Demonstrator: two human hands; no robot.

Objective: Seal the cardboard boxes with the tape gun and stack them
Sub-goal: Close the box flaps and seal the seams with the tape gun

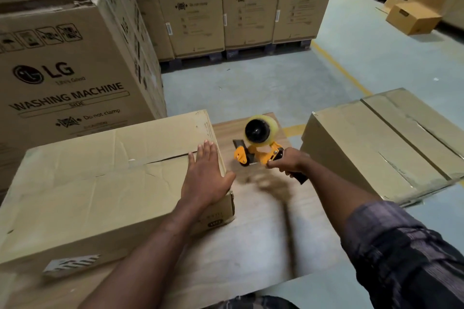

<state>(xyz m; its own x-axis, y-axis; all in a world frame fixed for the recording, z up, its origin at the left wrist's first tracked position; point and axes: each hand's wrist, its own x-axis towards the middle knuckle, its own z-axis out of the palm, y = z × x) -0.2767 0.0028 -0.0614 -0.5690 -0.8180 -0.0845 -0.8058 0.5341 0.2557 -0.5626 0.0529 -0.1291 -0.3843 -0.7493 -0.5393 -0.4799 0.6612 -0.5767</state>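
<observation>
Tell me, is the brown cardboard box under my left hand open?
Shut: left hand presses the brown cardboard box flaps flat; seam gapes slightly.

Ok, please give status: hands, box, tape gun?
Left hand flat on box, seam gaping there. Right hand grips tape gun, beside the box. Nothing between gun and seam.

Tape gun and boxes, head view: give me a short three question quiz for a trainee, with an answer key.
1. True or false: the left hand lies flat on the near box.
2. The right hand grips: A) the tape gun, B) a knife, C) a marker.
3. Fill the gap: the tall cartons read "____ MACHINE".
Key: 1 true; 2 A; 3 WASHING.
</observation>
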